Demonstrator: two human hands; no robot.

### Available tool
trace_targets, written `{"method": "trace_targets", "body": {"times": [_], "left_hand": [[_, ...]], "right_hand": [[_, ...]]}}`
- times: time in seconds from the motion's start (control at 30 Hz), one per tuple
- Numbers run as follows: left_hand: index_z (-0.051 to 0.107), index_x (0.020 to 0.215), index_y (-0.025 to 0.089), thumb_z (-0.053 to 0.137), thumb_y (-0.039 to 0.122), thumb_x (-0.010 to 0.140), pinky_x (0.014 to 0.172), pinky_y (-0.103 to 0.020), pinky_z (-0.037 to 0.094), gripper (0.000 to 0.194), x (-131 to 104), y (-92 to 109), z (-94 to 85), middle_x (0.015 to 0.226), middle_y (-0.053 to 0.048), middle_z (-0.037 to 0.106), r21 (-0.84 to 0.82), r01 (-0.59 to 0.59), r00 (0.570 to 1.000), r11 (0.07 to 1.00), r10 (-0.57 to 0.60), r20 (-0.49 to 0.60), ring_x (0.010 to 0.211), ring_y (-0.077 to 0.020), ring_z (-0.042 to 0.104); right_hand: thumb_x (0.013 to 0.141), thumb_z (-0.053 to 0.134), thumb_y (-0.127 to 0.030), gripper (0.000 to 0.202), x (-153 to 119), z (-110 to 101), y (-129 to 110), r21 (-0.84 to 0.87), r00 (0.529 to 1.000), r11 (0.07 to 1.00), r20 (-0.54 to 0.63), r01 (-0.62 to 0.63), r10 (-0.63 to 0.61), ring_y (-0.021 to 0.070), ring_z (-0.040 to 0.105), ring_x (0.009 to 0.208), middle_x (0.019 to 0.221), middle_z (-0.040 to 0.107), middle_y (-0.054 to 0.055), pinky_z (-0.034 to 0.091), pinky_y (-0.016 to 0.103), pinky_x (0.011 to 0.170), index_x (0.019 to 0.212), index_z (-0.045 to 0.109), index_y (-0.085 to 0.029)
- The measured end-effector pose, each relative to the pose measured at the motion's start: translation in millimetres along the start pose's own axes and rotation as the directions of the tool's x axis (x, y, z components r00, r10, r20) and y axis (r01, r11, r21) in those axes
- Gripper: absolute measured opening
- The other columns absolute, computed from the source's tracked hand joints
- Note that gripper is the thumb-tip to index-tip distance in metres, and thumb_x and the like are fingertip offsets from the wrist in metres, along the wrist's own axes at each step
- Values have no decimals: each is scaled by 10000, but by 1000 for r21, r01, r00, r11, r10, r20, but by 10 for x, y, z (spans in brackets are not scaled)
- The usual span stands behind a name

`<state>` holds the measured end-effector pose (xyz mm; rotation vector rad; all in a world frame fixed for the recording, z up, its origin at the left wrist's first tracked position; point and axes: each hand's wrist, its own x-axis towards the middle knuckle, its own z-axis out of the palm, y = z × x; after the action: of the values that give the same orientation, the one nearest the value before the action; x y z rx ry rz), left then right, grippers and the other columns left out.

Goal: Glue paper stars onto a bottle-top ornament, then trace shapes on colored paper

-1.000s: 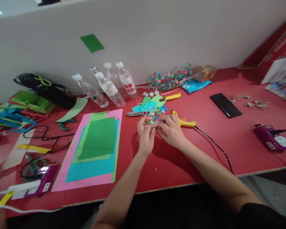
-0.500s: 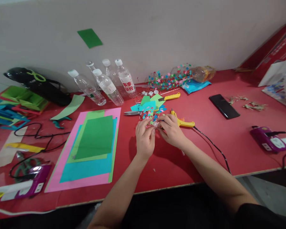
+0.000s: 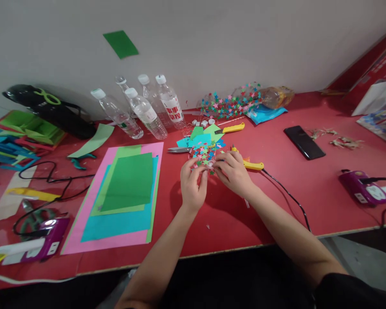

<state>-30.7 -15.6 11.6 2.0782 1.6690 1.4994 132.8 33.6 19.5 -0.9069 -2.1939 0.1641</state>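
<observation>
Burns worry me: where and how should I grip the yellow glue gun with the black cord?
By the glue gun's yellow plastic handle, probably from the right: it sticks out that way past the right hand, while the dark nozzle points toward the grey wall.

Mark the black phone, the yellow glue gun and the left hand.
Black phone (image 3: 304,142): head view, middle of its dark face.
Yellow glue gun (image 3: 254,165): head view, on its handle.
Left hand (image 3: 192,188): head view, middle of the hand.
</observation>
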Motion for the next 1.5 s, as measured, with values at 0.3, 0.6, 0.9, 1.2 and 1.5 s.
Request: {"method": "trace_targets", "body": {"times": [0.3, 0.6, 0.9, 1.2, 1.5], "left_hand": [[656, 1002, 194, 539, 273, 923, 1047, -432, 418, 163, 9, -30, 12, 1245, -114, 538, -13, 20, 999, 1000, -20, 37, 1210, -239, 510], [639, 1041, 205, 627, 202, 828, 1070, -490, 379, 213, 7, -26, 53, 1318, -122, 482, 120, -76, 995, 990, 69, 68, 1264, -288, 451], [630, 996, 212, 641, 194, 804, 1064, -501, 379, 193, 17, -19, 34, 1323, -119, 473, 126, -83, 994, 989, 73, 83, 1269, -298, 445], [612, 847, 204, 661, 254, 792, 986, -431, 420, 89, 60, 8, -138, 1058, -84, 584, -10, 62, 998, 998, -62, -12, 1063, -237, 542], [536, 649, 193, 537, 501, 863, 647, -255, 454, 375, 78, -334, -299, 676, -8, 553, -264, 507, 858, 821, -509, 64, 668, -148, 534]], "right_hand": [[910, 496, -201, 253, -15, -40, 3, 21, 999, 1000, -46, -10, 11, 239, 530, 1025, 1087, 630, 95, 415, 423, 903, 1122, 632, -218], [850, 545, -172, 263, -38, 11, 44, -74, 999, 997, -12, 31, -32, 258, 497, 1043, 1142, 625, 90, 390, 451, 929, 1089, 644, -222], [868, 524, -180, 298, -28, -3, 40, -41, 1000, 999, -17, 16, -17, 254, 514, 1039, 1135, 627, 101, 404, 453, 925, 1143, 632, -221], [892, 504, -190, 176, -23, -117, 77, 66, 970, 997, -233, -50, 64, 233, 562, 966, 1001, 636, 88, 438, 407, 845, 1024, 617, -220], [941, 448, -358, 268, -1, -159, 273, 203, 893, 906, -187, -372, 409, 183, 563, 702, 720, 592, 37, 446, 333, 689, 755, 572, -209]]}}
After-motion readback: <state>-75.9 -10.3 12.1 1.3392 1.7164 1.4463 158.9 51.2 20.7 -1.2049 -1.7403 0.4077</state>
